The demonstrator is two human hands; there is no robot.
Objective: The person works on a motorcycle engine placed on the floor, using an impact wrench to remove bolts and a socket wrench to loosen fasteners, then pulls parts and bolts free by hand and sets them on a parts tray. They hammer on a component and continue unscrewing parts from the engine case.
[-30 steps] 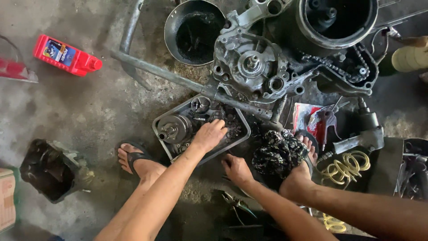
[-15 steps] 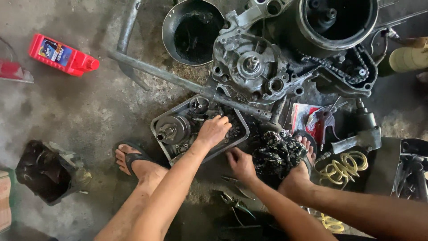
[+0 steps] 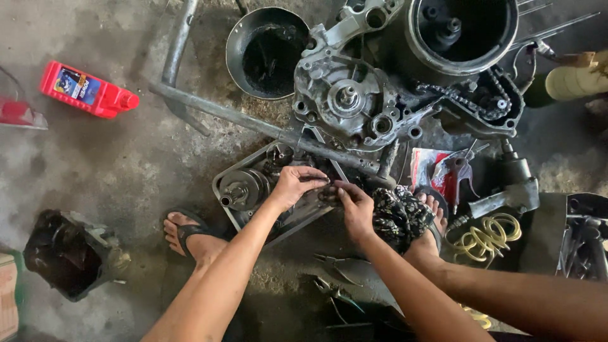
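My left hand (image 3: 292, 185) reaches over a shallow metal tray (image 3: 220, 187) of greasy engine parts, fingers curled. My right hand (image 3: 356, 204) meets it from the right. Between the fingertips of both hands sits a small dark part (image 3: 329, 188), pinched from both sides; its shape is too small to make out. A round shaft assembly (image 3: 242, 187) lies in the tray's left end, just left of my left hand. A dark oily rag (image 3: 400, 216) lies beside my right wrist.
An opened engine crankcase (image 3: 354, 104) with a chain (image 3: 472, 101) lies behind the tray, crossed by a grey frame tube (image 3: 253, 123). Around it are a black pan (image 3: 266, 54), a red oil bottle (image 3: 88, 90), an air wrench (image 3: 506, 193), a yellow hose (image 3: 489, 235), pliers (image 3: 335, 269) and a black bag (image 3: 60, 253).
My right hand has risen from the floor beside the rag to the tray. My left hand has shifted slightly right, and the two now meet on the small part.
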